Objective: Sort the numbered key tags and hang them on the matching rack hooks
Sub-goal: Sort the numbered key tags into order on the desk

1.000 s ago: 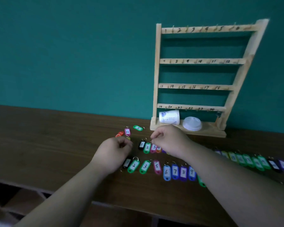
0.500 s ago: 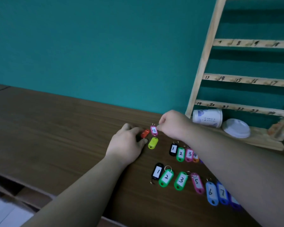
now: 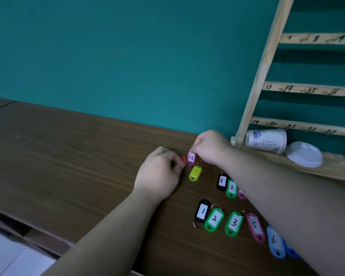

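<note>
Sorting stage: pink tag 12 and red tag in my hands.

My right hand [image 3: 211, 149] pinches the ring end of the pink plastic key tag marked 12 [image 3: 191, 157]; my left hand [image 3: 160, 172] closes on the small red plastic tag [image 3: 182, 159] beside it. Advice: read each number before placing it in sequence. A yellow-green tag [image 3: 195, 173] lies just below. The dark wood-grain surface [image 3: 68, 156] meets a teal wall [image 3: 127, 56]; the numbered wooden rack [image 3: 267, 62] stands at right.

Both bare forearms reach forward and inward, hands close together. The left hand [image 3: 159, 172] is knuckles-up, fingers curled into a pinch at its fingertips. The right hand [image 3: 211, 148] is curled too, fingertips pinched and pointing down-left.
</note>
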